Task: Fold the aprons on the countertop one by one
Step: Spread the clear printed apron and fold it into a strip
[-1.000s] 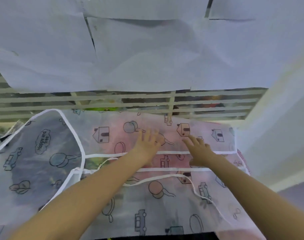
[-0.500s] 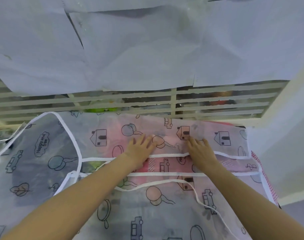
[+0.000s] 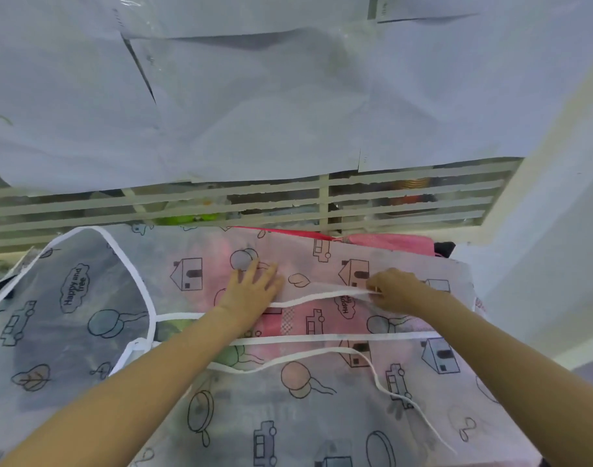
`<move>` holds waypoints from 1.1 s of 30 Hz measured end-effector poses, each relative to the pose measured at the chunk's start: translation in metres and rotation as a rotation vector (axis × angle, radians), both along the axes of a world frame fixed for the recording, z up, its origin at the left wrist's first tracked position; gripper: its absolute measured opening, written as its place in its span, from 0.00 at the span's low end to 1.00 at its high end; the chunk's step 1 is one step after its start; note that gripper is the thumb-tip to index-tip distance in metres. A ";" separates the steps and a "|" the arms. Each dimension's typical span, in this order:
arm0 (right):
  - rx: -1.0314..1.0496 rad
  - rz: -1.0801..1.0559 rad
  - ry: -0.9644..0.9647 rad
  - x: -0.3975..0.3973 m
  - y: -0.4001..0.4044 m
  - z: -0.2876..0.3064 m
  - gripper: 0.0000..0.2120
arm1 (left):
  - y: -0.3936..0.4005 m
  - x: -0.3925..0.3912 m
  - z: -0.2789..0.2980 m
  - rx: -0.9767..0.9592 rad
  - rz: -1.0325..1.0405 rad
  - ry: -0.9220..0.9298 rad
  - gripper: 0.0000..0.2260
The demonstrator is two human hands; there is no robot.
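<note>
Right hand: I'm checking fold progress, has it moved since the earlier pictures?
Yes. The right hand went from lying flat by the printed house to pinching the white trim edge just below it.

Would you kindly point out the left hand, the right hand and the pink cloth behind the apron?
left hand [image 3: 254, 286]: head view, back of the hand.
right hand [image 3: 394, 289]: head view, knuckles.
pink cloth [image 3: 389, 242]: head view, exposed far edge.

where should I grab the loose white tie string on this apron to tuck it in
Grip the loose white tie string at its raised middle loop, coming from above with the left hand. There it arches clear across the apron, while its tail trails off toward the near right.
</note>
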State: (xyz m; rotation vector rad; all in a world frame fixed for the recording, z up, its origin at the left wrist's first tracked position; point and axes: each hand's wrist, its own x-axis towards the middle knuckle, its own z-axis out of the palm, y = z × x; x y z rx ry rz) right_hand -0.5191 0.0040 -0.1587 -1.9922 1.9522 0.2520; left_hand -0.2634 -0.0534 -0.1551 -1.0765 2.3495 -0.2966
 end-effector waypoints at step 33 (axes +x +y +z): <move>0.338 0.040 -0.289 -0.039 0.009 -0.017 0.09 | -0.029 -0.131 0.012 0.220 0.260 0.258 0.18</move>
